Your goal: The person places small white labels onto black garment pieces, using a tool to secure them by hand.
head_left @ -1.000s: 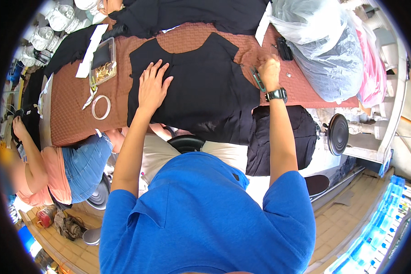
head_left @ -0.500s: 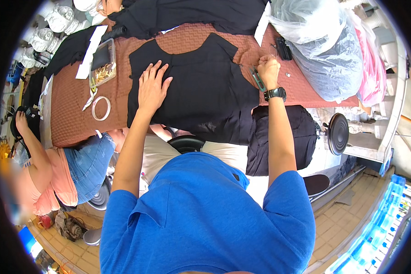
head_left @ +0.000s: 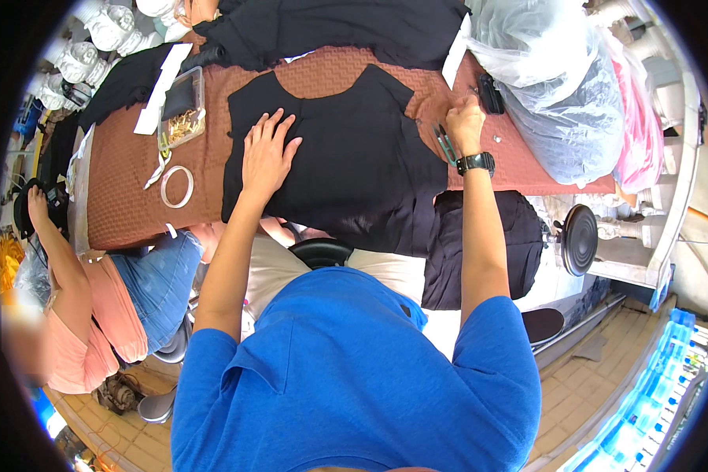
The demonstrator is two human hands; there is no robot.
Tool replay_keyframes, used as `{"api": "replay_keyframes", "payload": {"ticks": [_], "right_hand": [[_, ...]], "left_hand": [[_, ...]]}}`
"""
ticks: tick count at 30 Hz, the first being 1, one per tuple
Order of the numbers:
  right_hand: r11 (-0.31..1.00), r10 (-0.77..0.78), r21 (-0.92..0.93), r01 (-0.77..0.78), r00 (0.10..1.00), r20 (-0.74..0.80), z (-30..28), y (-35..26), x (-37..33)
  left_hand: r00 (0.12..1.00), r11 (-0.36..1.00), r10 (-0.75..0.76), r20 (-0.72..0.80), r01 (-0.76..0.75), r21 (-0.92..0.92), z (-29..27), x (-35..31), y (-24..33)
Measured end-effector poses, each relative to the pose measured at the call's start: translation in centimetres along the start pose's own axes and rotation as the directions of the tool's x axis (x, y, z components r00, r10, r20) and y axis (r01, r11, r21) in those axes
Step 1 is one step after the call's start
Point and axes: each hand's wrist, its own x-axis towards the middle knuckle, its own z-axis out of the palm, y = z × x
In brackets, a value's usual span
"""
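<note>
Co-worker's torso [head_left: 116, 305] has shifted rightward.
Left hand [head_left: 267, 157] lies flat, fingers spread, on black fabric [head_left: 350, 153]; right hand [head_left: 466, 126] curls beside green snips [head_left: 449, 148], its grip impossible to tell.

free: brown cloth [head_left: 209, 169] between ring [head_left: 164, 191] and black garment [head_left: 354, 149] | blocked right: plastic bag [head_left: 558, 102]

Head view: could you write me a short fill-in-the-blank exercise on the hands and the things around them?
1. The left hand rests on a fabric piece whose colour is ____.
2. The right hand has a ____ on its wrist.
3. A clear box lies to the ____ of that fabric piece.
4. The wearer's shirt is ____.

Missing words: black; watch; left; blue.
</note>
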Motion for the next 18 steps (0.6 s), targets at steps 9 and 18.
{"api": "replay_keyframes", "payload": {"ticks": [9, 18], "right_hand": [[0.999, -0.032, 0.007, 0.032, 0.997, 0.076, -0.4, 0.9, -0.4], [0.996, 0.037, 0.074, -0.043, 0.996, 0.076, -1.1, -0.5, -1.3]], "left_hand": [[1.0, 1.0, 0.001, -0.005, -0.001, 0.009, 0.0, 0.0, 0.0], [1.0, 1.0, -0.01, 0.006, 0.009, 0.01, 0.0, 0.0, 0.0]]}}
